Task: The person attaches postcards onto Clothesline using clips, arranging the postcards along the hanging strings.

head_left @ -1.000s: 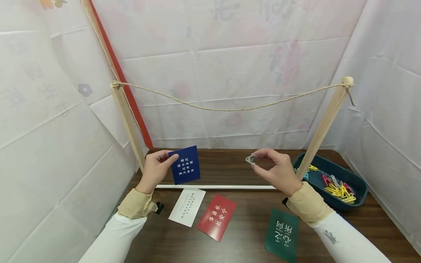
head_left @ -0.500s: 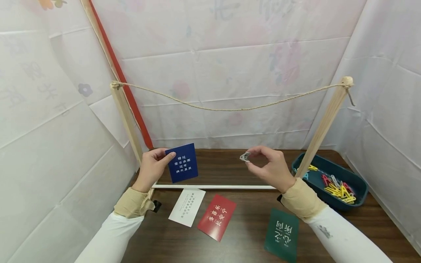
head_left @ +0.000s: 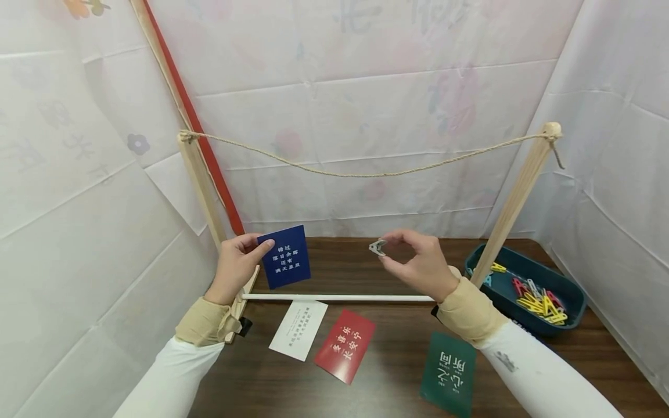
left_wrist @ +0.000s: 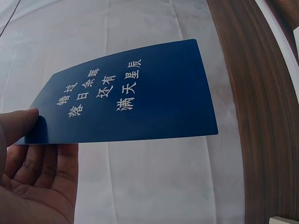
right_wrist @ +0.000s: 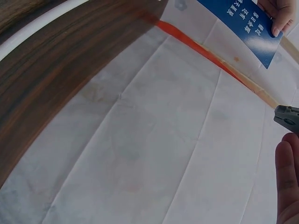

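Note:
My left hand (head_left: 235, 267) pinches a dark blue card (head_left: 285, 257) by its upper left corner, thumb on the printed face. White characters on the card (left_wrist: 135, 93) show clearly in the left wrist view. To the right, my right hand (head_left: 418, 264) holds a small grey clothespin (head_left: 377, 248) between thumb and fingers, its tip pointing left. In the right wrist view, only the end of the clothespin (right_wrist: 287, 117) shows at the right edge. Both hands are below the sagging rope (head_left: 345, 173), and neither the card nor the clothespin touches it.
Wooden posts (head_left: 514, 203) carry the rope, with a white rod (head_left: 340, 298) low between them. White (head_left: 298, 329), red (head_left: 345, 346) and green (head_left: 448, 373) cards lie on the brown table (head_left: 387, 360). A dark teal basket (head_left: 575, 316) at right holds several coloured clothespins (head_left: 540, 305).
Both hands have moved to the left, the left with the blue card and the right with the grey clothespin. Both have risen slightly. The cards on the table are unmoved.

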A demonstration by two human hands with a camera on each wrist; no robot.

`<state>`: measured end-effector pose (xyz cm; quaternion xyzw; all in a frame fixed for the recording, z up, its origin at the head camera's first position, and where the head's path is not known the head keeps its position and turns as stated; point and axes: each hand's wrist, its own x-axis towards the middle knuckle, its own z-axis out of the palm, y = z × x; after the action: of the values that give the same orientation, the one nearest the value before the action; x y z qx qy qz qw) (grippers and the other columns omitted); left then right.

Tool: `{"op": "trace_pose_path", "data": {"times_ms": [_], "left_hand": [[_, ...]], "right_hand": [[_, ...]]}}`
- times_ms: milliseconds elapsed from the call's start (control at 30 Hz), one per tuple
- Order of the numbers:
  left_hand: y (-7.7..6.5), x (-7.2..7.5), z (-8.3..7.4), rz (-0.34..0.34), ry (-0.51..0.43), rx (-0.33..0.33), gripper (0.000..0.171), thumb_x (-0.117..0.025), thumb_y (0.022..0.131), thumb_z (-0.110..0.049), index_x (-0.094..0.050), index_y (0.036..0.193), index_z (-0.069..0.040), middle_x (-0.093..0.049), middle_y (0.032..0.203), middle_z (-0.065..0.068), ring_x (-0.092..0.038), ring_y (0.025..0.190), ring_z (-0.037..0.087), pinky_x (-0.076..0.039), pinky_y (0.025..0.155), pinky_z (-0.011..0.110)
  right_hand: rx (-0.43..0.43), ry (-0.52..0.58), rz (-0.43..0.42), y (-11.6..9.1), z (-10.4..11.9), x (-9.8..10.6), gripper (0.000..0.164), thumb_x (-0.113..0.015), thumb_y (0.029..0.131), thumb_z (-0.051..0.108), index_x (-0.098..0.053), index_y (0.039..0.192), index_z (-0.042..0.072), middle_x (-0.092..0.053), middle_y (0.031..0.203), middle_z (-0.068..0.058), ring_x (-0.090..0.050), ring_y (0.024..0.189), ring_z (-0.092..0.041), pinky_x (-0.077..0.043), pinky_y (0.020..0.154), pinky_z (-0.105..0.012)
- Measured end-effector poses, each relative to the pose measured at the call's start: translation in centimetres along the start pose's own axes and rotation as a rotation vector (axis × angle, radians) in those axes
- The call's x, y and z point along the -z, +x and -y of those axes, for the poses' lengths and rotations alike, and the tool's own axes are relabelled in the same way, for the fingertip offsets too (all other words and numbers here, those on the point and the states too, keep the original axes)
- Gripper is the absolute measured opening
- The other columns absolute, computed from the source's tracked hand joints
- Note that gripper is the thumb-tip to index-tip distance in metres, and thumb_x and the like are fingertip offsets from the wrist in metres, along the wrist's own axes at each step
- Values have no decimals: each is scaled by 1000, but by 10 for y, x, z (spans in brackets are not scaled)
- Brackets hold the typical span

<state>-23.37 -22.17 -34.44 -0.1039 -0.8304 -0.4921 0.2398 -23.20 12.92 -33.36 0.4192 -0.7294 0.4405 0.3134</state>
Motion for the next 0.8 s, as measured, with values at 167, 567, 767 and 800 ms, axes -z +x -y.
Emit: {"op": "trace_pose_path", "data": {"times_ms": [167, 567, 767, 800], "left_hand": [[7, 1, 21, -9, -34, 5, 17, -71, 87, -15, -73, 93, 1, -69, 77, 18, -58, 62, 18, -45, 52, 20], [10, 6, 22, -5, -52, 38, 21, -72, 87, -22, -73, 90, -2, -68, 76, 16, -62, 63, 24, -49, 50, 23], [5, 11, -8, -13, -10, 23, 18, -70, 88, -11, -70, 90, 7, -66, 75, 24, -61, 63, 25, -47, 50, 21], [4, 11, -11, -17, -1, 21, 17, -70, 88, -10, -70, 89, 7, -66, 75, 24, -61, 63, 24, -46, 50, 20]], "right_hand": [[-15, 11, 27, 7, 7, -2, 30, -74, 67, -12, -65, 94, -3, -68, 86, -14, -66, 80, -21, -54, 70, -43], [-1, 34, 92, 12, -16, -16, 26, -76, 75, 4, -67, 100, 7, -69, 91, -1, -65, 86, -11, -53, 76, -34], [1, 77, 97, 21, -17, -23, 26, -75, 75, 2, -66, 99, 6, -70, 91, -1, -66, 85, -11, -54, 76, -36], [2, 75, 100, 23, -17, -24, 26, -76, 75, 2, -66, 99, 6, -70, 90, 0, -66, 84, -11, -54, 76, -35]]}}
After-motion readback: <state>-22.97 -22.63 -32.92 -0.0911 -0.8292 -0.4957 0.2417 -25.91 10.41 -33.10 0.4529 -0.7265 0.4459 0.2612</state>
